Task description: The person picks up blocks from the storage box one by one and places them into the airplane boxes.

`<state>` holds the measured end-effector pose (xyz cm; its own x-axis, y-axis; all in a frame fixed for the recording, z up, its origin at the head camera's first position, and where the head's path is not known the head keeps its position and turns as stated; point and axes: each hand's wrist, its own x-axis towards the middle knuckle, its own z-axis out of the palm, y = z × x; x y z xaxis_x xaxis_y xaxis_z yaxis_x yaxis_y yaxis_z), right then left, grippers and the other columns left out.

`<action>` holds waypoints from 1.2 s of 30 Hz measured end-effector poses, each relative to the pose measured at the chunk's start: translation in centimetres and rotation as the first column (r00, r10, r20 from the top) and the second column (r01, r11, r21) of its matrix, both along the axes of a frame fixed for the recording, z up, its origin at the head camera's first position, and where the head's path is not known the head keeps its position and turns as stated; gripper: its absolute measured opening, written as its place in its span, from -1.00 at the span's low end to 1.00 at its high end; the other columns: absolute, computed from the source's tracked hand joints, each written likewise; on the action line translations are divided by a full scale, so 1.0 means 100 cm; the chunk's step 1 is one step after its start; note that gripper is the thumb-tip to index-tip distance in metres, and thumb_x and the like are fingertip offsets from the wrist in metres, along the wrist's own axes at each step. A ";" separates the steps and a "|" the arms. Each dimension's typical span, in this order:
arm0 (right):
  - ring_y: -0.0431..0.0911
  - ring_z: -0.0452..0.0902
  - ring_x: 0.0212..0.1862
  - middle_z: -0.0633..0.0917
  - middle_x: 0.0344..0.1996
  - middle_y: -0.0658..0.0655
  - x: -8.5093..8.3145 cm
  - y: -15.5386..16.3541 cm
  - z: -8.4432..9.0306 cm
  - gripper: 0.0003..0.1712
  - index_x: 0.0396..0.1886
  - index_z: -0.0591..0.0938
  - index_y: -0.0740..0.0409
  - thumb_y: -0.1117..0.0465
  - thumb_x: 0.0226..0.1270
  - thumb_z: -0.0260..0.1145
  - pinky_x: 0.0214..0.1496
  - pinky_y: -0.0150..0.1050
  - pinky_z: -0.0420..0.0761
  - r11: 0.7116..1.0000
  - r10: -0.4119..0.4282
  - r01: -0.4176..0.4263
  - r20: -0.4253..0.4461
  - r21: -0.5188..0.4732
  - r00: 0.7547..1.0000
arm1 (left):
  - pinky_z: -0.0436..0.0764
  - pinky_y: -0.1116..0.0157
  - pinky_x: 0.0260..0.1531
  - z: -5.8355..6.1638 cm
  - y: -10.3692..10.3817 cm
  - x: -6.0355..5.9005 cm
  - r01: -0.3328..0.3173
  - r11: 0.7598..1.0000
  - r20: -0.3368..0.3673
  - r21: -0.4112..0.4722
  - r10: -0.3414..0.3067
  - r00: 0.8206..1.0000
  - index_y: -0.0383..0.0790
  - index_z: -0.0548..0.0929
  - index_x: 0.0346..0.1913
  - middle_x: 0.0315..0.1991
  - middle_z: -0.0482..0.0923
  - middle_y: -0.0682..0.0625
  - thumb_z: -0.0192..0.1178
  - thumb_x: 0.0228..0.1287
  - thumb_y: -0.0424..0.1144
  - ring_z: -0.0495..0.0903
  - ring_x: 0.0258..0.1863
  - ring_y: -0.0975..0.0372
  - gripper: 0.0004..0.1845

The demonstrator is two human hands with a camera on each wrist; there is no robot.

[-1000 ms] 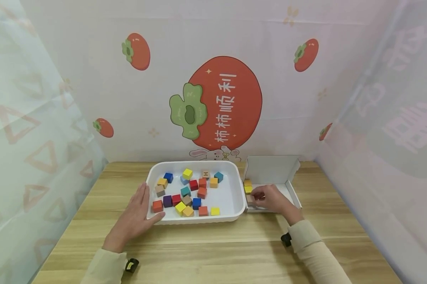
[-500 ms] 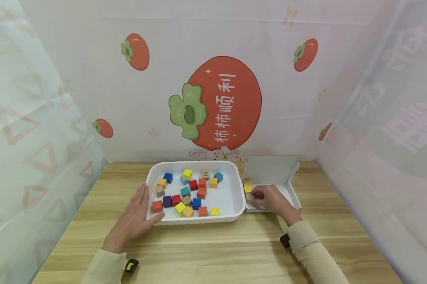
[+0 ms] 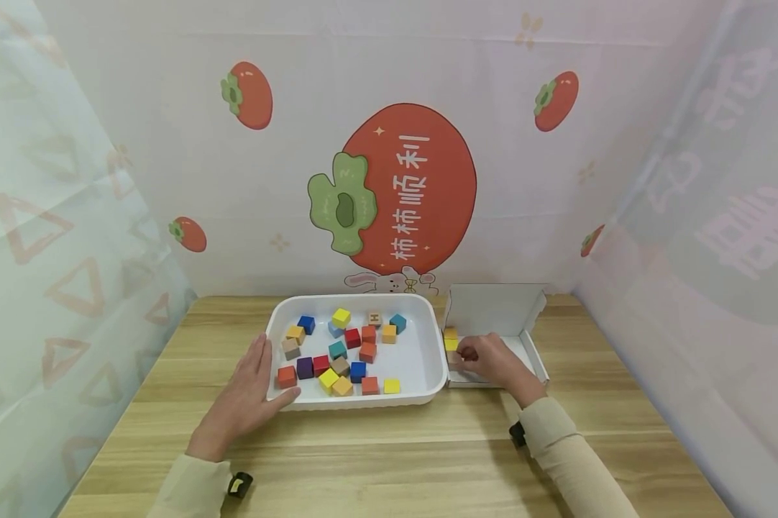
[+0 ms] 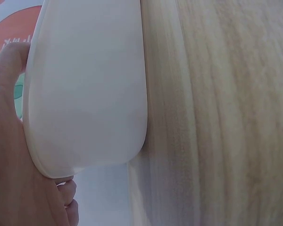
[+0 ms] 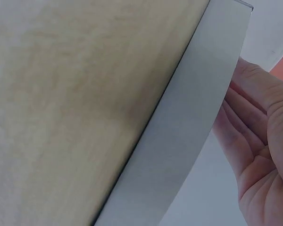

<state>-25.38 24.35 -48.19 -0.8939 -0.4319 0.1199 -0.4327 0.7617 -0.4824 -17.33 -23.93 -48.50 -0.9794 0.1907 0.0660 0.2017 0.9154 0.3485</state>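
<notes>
A white tray [image 3: 417, 357] in the middle of the wooden table holds several coloured cubes. My left hand [image 3: 249, 392] lies flat on the table with straight fingers, its thumb against the tray's front left corner; the left wrist view shows the tray wall [image 4: 85, 94] beside my left hand [image 4: 9, 155]. To the right stands an open white cardboard box [image 3: 495, 309]. Along its left wall lie an orange cube [image 3: 450, 333], a yellow cube [image 3: 451, 344] and a tan cube [image 3: 454, 357]. My right hand [image 3: 492, 360] is inside the box, fingertips curled onto the tan cube.
The wooden table [image 3: 389, 460] runs bare in front of the tray and box. Printed curtain walls close in at the back and both sides. In the right wrist view the box wall [image 5: 188, 132] hides the fingertips of my right hand [image 5: 259, 141].
My right hand has slid a little farther back along the box's left wall, bringing the tan cube up against the yellow one. The left hand and the tray have stayed put.
</notes>
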 end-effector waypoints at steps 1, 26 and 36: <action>-0.22 0.75 -0.28 0.86 -0.32 0.06 0.000 0.000 0.001 -0.84 -0.18 0.82 0.21 0.28 0.27 0.58 -0.21 -0.28 0.80 1.000 0.002 -0.001 -0.007 0.010 1.000 | 0.07 -0.34 0.58 0.000 0.000 0.000 0.000 1.000 0.001 0.000 0.000 1.000 -0.40 -0.14 0.70 0.75 -0.28 -0.31 0.19 0.36 0.37 -0.18 0.71 -0.26 0.23; 0.09 0.81 -0.03 0.86 -0.07 0.15 0.014 -0.059 0.072 -0.59 0.06 0.79 0.17 0.21 0.23 0.63 0.06 -0.01 0.83 0.987 0.156 -0.157 0.025 0.034 0.987 | 0.07 -0.35 0.57 0.000 0.000 0.000 -0.007 1.000 0.017 0.003 0.006 1.000 -0.34 -0.20 0.71 0.75 -0.32 -0.28 0.17 0.35 0.41 -0.20 0.72 -0.26 0.25; 0.13 0.79 0.05 0.83 0.02 0.23 0.013 -0.081 0.052 -0.57 0.11 0.79 0.20 0.20 0.25 0.61 0.17 0.10 0.79 0.966 0.255 -0.257 0.173 -0.015 0.951 | 0.08 -0.38 0.55 0.000 -0.001 0.000 -0.005 1.000 0.013 0.007 0.005 1.000 -0.32 -0.22 0.72 0.75 -0.32 -0.28 0.16 0.34 0.44 -0.19 0.71 -0.26 0.27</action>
<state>-24.11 16.21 -43.02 -0.7599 -0.6494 -0.0305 -0.5246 0.6403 -0.5611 -17.30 -23.98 -48.49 -0.9812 0.1850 0.0543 0.1921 0.9140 0.3574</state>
